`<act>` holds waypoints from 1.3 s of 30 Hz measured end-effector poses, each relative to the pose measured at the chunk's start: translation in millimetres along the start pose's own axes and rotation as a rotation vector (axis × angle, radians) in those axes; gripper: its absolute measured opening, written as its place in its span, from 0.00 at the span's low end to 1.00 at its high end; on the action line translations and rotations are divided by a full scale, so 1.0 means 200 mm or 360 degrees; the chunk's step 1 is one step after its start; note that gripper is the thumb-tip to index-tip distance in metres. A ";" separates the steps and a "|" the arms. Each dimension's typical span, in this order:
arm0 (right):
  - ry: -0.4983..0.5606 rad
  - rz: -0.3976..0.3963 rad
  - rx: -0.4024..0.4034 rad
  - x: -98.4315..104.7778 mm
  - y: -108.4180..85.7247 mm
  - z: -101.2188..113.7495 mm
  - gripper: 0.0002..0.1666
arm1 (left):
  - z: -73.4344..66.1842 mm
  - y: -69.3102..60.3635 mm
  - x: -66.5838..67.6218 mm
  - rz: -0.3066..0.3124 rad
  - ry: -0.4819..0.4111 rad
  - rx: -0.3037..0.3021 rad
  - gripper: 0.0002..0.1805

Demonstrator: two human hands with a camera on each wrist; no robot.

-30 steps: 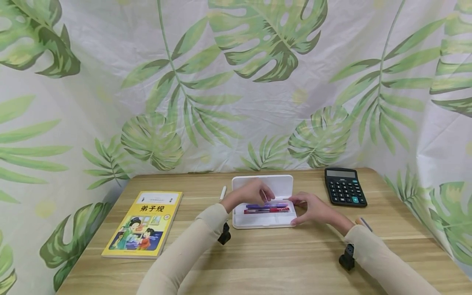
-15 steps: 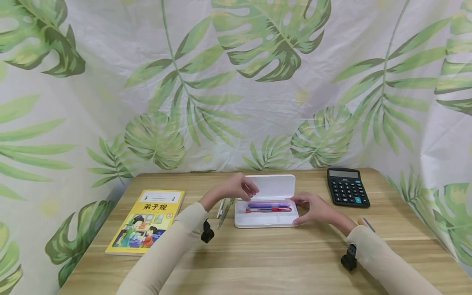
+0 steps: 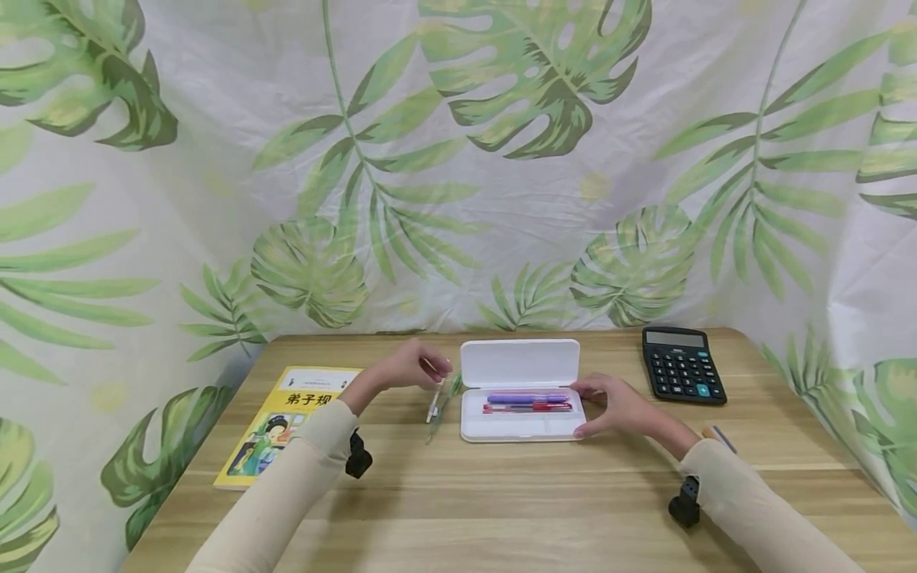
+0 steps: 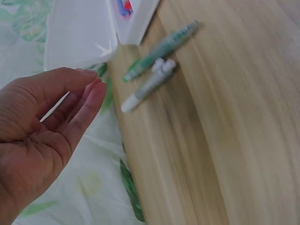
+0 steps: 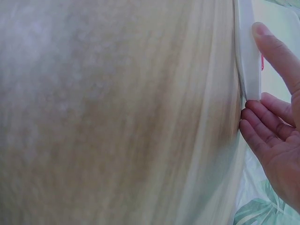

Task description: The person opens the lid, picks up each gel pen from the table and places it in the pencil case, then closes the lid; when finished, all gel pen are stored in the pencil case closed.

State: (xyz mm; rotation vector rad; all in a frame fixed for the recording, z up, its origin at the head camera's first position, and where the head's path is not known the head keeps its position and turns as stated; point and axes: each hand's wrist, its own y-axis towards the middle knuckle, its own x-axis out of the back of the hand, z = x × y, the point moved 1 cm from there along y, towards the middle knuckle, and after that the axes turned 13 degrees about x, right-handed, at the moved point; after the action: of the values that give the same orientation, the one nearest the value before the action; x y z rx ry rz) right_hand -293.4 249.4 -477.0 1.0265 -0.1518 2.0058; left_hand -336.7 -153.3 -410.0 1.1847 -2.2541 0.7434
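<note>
Gripping the right end of the open white pencil case, the right hand sets its thumb at the front corner and its fingers around the far side. The case sits near the back edge of the surface, raised lid toward the leaf-print cloth behind; wood grain stretches from its front wall toward the person. The left hand hovers left of the case, thumb close to its loosely bent fingers, nothing held. Just beneath lie a white pen and a green pen, side by side, between that hand and the case. Inside are purple and red pens. Leftward, the left sleeve partly covers a yellow book; a calculator stands back right, beyond the right hand.
</note>
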 end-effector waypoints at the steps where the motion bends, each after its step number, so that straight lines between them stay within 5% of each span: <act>1: 0.0002 -0.0002 0.0002 0.00 0.00 0.00 0.46 | 0.02 0.00 0.00 -0.0005 -0.0010 0.0017 0.18; 14: -0.0018 -0.0003 0.0010 0.00 0.00 -0.01 0.46 | 0.15 0.08 -0.02 -0.0081 -0.0024 0.0166 0.21; 26: -0.0010 0.0005 -0.0011 0.01 0.00 0.01 0.45 | 0.18 0.13 -0.09 -0.0344 0.0020 0.0237 0.20; 39: -0.0022 -0.0005 0.0005 0.00 0.00 0.00 0.45 | 0.20 0.11 -0.06 -0.0300 0.0047 0.0302 0.16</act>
State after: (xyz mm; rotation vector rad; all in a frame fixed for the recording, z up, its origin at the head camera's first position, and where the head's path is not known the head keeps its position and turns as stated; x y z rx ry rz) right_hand -293.3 250.4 -476.7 1.0421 -0.1546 1.9966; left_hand -355.8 -161.8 -452.0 1.4414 -2.0485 0.9077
